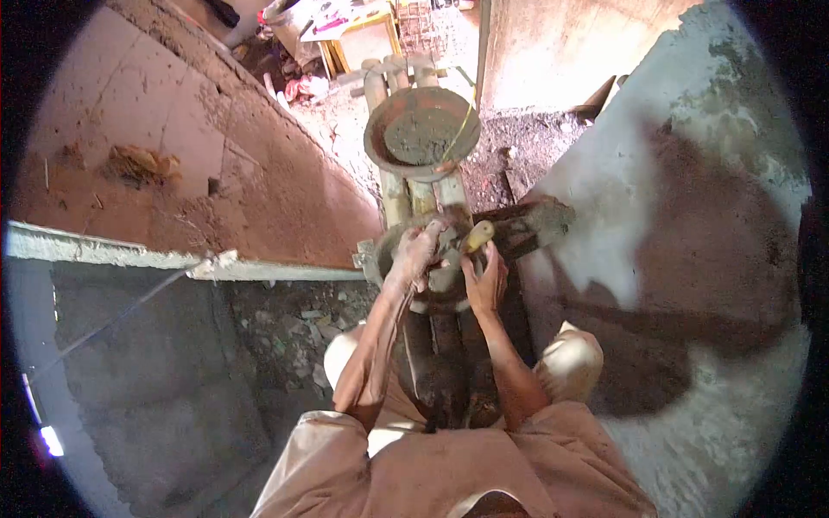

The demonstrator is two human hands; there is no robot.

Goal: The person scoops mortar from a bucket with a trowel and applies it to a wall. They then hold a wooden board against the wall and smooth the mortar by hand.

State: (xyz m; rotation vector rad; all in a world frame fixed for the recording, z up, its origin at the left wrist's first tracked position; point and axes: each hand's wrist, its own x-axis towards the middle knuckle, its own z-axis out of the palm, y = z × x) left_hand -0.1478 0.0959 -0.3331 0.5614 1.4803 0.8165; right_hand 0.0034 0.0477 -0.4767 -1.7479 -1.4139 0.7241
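Observation:
A round pan (421, 278) sits low between my knees on a wooden plank support, partly covered by my hands. Over its left side is my left hand (418, 252), closed, dusted with grey; what it grips, if anything, is too small to make out. My right hand (485, 278) is at the pan's right side, its fingers wrapped round a tool with a yellowish handle (479, 235). Beyond both hands, a second round pan (373, 142) holds wet grey mortar (423, 136), and a thin yellow strip lies across its right rim.
Wooden planks (396, 200) run forward beneath the pans. A low brown wall (285, 173) stands at the left, a grey plastered wall (596, 233) at the right. Rubble (302, 337) lies at lower left. A small table (358, 45) stands in the background.

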